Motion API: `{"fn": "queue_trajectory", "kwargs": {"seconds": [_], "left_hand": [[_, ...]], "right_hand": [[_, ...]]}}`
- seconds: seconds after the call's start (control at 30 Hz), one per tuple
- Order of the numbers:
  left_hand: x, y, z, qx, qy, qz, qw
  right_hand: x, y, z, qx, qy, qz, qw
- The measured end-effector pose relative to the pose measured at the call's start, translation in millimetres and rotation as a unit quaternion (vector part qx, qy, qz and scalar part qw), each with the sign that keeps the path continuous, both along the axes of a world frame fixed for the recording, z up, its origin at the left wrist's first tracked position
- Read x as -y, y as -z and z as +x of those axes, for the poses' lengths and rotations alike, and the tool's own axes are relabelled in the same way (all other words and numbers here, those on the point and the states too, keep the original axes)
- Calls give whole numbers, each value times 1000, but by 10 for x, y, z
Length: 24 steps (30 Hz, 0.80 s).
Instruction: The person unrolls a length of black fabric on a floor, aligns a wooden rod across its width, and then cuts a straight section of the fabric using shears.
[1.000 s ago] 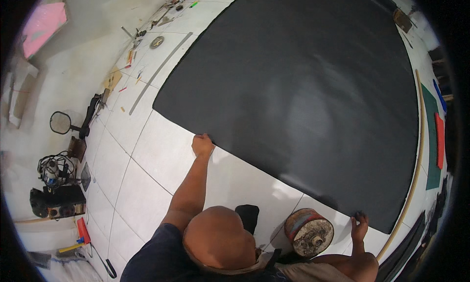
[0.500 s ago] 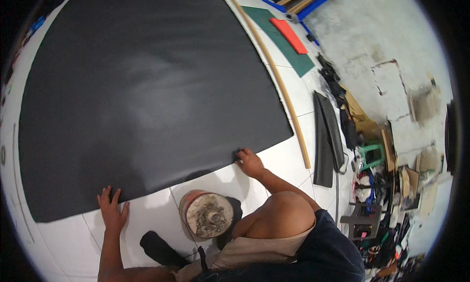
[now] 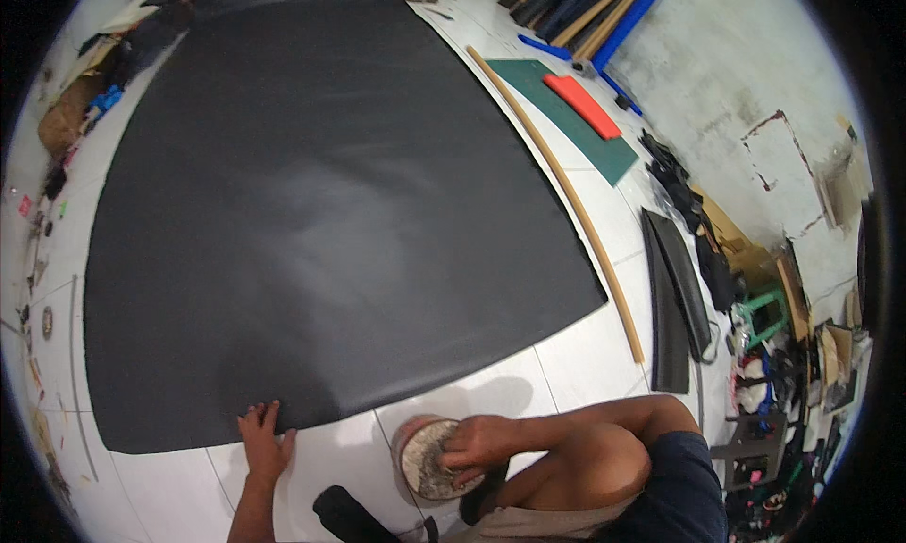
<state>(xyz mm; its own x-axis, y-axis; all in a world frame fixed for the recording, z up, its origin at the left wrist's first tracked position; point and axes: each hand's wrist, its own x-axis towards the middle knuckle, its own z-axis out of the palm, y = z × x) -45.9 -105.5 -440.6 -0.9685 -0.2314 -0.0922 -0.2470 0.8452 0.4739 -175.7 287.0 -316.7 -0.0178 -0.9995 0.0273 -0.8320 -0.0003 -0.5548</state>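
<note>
A large sheet of black leather-like material lies flat on the floor in front of me. My left hand rests at its near edge, fingers spread, their tips on the black surface. My right hand is over a round can with a stained whitish top, just short of the sheet. Its fingers curl down at the middle of that top, where they hide the small knob. A rolled dark piece is on the floor between my left forearm and the can.
Along the sheet's right side lies a long wooden stick. Past it are a green cutting mat with a red strip and folded black pieces. A green stool and heaped clutter line the right wall.
My right hand has left the sheet's edge and moved back onto the can's top. My left hand stays at the near edge. The whole view has shifted, showing more of the far end.
</note>
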Motion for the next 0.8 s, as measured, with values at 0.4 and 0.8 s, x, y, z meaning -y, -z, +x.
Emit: {"fn": "queue_trajectory", "kwargs": {"seconds": [0.4,0.8], "left_hand": [[93,-186,-48,33,39,-44,998],[-24,-383,-329,145,31,-38,988]], "right_hand": [[100,-49,-315,-38,234,-118,964],[386,135,-1307,-89,301,-169,934]]}}
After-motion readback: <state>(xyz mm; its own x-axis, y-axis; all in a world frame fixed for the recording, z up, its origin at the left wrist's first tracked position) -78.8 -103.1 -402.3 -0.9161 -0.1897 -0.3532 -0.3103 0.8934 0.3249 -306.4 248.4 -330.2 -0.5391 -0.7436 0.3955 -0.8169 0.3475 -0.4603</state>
